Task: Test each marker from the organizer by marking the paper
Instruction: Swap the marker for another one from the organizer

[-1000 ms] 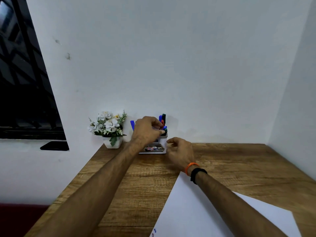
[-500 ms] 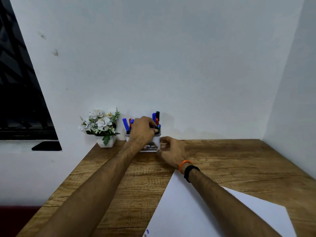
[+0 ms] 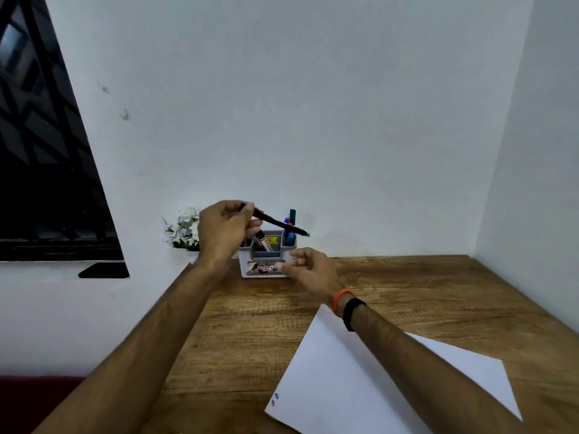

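I see my left hand [image 3: 224, 228] pinching a black marker [image 3: 279, 224] above the organizer [image 3: 264, 258]; my right hand [image 3: 308, 270], fingers loosely curled, touches the organizer's front.

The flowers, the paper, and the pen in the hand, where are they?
flowers [image 3: 183, 228], head view, on the white blooms.
paper [image 3: 329, 380], head view, on its bare middle.
pen [image 3: 282, 225], head view, on its dark barrel.

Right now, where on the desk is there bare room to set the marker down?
Bare wood lies right of the organizer, between the wall and the paper, and left of the paper toward the desk edge. It is crowded at the organizer, where both hands work beside the flower pot.
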